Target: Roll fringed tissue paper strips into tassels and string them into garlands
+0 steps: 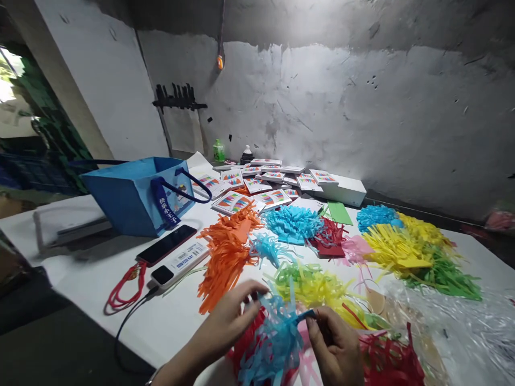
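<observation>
My right hand (336, 343) pinches the twisted end of a light blue paper tassel (276, 335) at the bottom centre. The tassel's fringe hangs to the left over red and pink strips. My left hand (235, 316) is beside the fringe, fingers curled with a gap between thumb and forefinger; its fingertips are at the upper strands, and I see nothing gripped there. Just beyond the hands are orange tissue fringe (225, 262), yellow and green strips (317, 289) and a small blue tassel (269, 248). Dark red fringe (390, 359) is right of my right hand.
A blue gift bag (129, 198), a phone (167, 245) and a white power bank (181, 262) with a cable stand left. Flat printed boxes (257, 185) are piled at the back. Yellow fringe (396, 246) and clear plastic (470, 327) lie right.
</observation>
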The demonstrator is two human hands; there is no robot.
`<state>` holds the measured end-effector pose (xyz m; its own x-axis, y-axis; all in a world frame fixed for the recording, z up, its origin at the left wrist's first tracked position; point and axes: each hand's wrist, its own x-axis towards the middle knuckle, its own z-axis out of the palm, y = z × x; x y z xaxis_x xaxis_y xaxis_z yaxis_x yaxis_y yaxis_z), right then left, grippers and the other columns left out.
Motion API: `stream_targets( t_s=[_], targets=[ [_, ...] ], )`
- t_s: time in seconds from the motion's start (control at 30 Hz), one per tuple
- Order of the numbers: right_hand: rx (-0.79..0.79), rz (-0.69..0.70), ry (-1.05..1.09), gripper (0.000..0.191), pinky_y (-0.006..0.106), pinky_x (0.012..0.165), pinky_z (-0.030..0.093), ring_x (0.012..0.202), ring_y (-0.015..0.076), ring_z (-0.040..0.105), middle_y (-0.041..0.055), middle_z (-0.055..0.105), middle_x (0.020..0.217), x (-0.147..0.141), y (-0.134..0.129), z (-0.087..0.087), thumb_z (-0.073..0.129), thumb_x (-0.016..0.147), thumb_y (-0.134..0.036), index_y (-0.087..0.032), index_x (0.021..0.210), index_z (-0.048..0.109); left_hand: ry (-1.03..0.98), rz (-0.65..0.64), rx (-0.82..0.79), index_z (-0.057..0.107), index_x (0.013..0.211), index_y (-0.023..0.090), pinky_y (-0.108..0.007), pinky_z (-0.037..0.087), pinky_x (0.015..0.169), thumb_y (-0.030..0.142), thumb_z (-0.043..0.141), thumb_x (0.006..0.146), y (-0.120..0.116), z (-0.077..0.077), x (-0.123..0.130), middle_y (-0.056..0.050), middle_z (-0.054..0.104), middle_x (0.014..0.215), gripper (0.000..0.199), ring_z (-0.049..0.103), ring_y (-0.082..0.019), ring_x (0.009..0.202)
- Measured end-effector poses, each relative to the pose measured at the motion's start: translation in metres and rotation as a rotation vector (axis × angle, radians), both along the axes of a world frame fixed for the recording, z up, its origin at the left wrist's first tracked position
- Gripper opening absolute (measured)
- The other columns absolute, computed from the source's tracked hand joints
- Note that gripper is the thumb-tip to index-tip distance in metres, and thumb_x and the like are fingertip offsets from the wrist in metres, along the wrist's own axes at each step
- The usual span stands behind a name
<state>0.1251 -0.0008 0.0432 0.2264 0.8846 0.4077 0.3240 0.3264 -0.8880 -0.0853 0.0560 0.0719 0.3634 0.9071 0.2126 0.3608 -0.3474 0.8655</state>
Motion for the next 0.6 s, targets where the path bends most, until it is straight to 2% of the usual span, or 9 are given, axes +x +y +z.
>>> stream_targets(
  t_s=[0.07,0.1,0.17,0.23,0.33,0.4,0.43,0.5,0.6],
  targets=[
    [-0.017,-0.034,-0.022,0.025,0.021,0.051,0.036,0.052,0.0103,0.049,-0.0034,0.057,0.061,-0.003,0.001,0.001,0.060,0.090,-0.042,-0.022,0.077,0.068,-0.031,0.080,0.091,0.066,0.118,0.024,-0.037,0.042,0.103,0.026,0.057,0.091,-0.002,0.004,0.002,-0.009,0.066,0.126,0.029,0.056,-0.028,0.120],
    [-0.019,-0.031,-0.028,0.026,0.021,0.051,0.037,0.052,0.0104,0.049,-0.0032,0.058,0.061,-0.005,0.002,0.002,0.060,0.091,-0.043,-0.022,0.077,0.068,-0.053,0.043,0.110,0.065,0.121,0.025,-0.038,0.039,0.106,0.028,0.058,0.092,-0.004,0.004,0.006,-0.009,0.064,0.129,0.030,0.054,-0.028,0.124],
    [-0.020,-0.011,-0.033,0.027,0.020,0.052,0.041,0.054,0.0115,0.053,-0.0021,0.060,0.063,-0.008,0.004,0.001,0.058,0.092,-0.044,-0.022,0.079,0.069,-0.112,-0.096,0.060,0.068,0.116,0.025,-0.035,0.043,0.101,0.032,0.060,0.093,-0.010,0.001,0.020,-0.008,0.068,0.120,0.025,0.059,-0.026,0.114],
    [-0.007,-0.026,-0.038,0.027,0.020,0.061,0.050,0.066,0.0148,0.064,0.0011,0.068,0.075,-0.008,0.006,-0.003,0.057,0.094,-0.045,-0.022,0.091,0.072,-0.261,-0.158,-0.106,0.073,0.103,0.023,-0.029,0.047,0.087,0.037,0.062,0.094,-0.015,-0.007,0.035,-0.006,0.071,0.100,0.019,0.063,-0.022,0.095],
    [0.039,-0.088,-0.093,0.032,0.023,0.082,0.056,0.094,0.0190,0.071,0.0050,0.075,0.099,-0.001,0.006,-0.012,0.052,0.097,-0.048,-0.025,0.105,0.074,-0.660,-0.128,-0.521,0.073,0.091,0.020,-0.023,0.047,0.069,0.043,0.075,0.084,-0.015,-0.022,0.048,-0.002,0.068,0.077,0.024,0.061,-0.015,0.070],
    [0.086,-0.099,-0.169,0.036,0.024,0.086,0.057,0.099,0.0194,0.073,0.0052,0.076,0.103,0.003,0.004,-0.019,0.048,0.100,-0.048,-0.027,0.105,0.076,-0.857,-0.149,-0.770,0.074,0.088,0.018,-0.020,0.045,0.060,0.043,0.084,0.075,-0.013,-0.030,0.051,0.000,0.066,0.066,0.030,0.057,-0.011,0.058],
    [0.116,-0.102,-0.212,0.037,0.024,0.087,0.058,0.099,0.0196,0.074,0.0053,0.077,0.104,0.004,0.003,-0.022,0.047,0.100,-0.049,-0.027,0.105,0.077,-0.906,-0.167,-0.843,0.074,0.087,0.018,-0.020,0.044,0.058,0.043,0.087,0.072,-0.012,-0.033,0.052,0.000,0.065,0.062,0.032,0.056,-0.010,0.054],
    [0.175,-0.105,-0.280,0.038,0.024,0.086,0.059,0.095,0.0196,0.075,0.0055,0.078,0.104,0.004,0.001,-0.028,0.046,0.101,-0.048,-0.027,0.110,0.077,-0.944,-0.209,-0.898,0.075,0.086,0.016,-0.019,0.043,0.055,0.042,0.090,0.067,-0.011,-0.036,0.052,-0.001,0.066,0.059,0.036,0.056,-0.010,0.050],
    [0.198,-0.079,-0.324,0.038,0.019,0.071,0.060,0.074,0.0166,0.077,0.0042,0.080,0.094,0.002,-0.001,-0.032,0.046,0.101,-0.047,-0.026,0.116,0.075,-0.968,-0.244,-0.877,0.077,0.087,0.017,-0.019,0.044,0.057,0.041,0.090,0.069,-0.012,-0.034,0.053,-0.001,0.068,0.062,0.033,0.059,-0.010,0.053]
  ],
)
